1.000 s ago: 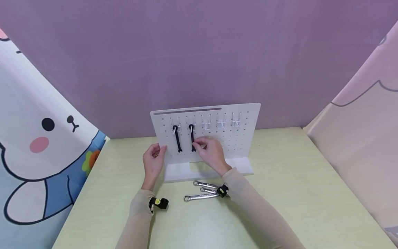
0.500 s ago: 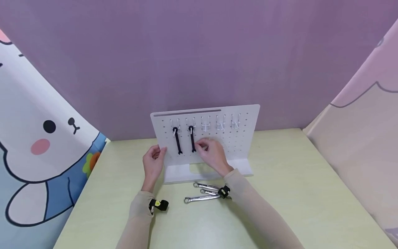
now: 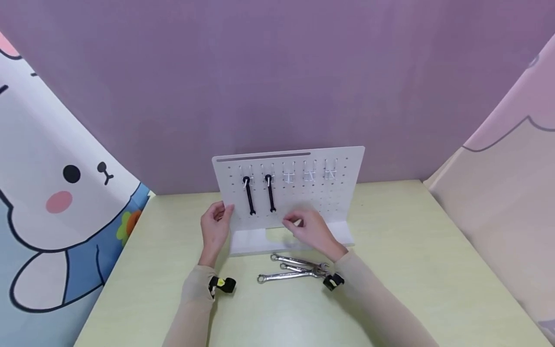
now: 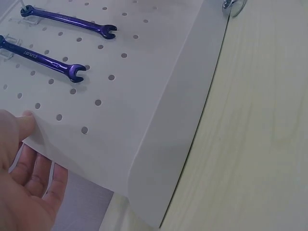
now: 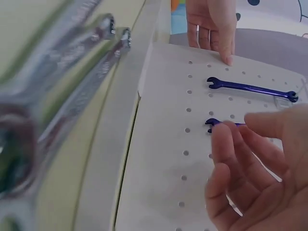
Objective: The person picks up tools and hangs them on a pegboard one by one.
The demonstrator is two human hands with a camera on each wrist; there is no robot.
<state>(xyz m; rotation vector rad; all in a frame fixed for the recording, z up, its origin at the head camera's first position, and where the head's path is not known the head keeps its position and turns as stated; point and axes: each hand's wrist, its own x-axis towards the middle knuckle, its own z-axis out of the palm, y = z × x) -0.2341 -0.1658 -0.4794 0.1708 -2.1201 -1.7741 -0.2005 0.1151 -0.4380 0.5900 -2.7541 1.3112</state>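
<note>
A white pegboard [image 3: 299, 197] stands upright on its base. Two dark wrenches, a left one [image 3: 250, 198] and a right one [image 3: 270, 195], hang from its hooks; they look blue-purple in the wrist views. My left hand [image 3: 214, 233] holds the board's left edge, thumb [image 4: 28, 124] on the front face and fingers behind. Before the board's lower middle, my right hand [image 3: 315, 232] is apart from the hanging wrenches with nothing between its loosely bent fingers. Below it several silver combination wrenches [image 3: 282, 276] lie overlapping on the table, large and blurred in the right wrist view.
Three bare white hooks, the nearest being the middle hook [image 3: 288, 176], sit to the right of the hung wrenches. The pegboard base [image 3: 248, 242] has a cut-out at its middle. A purple backdrop [image 3: 277, 96] rises behind the pale wooden table [image 3: 412, 270].
My right hand has left the lower part of the second dark wrench and moved down and to the right. That wrench stays hanging. The left hand keeps its place at the board's edge.
</note>
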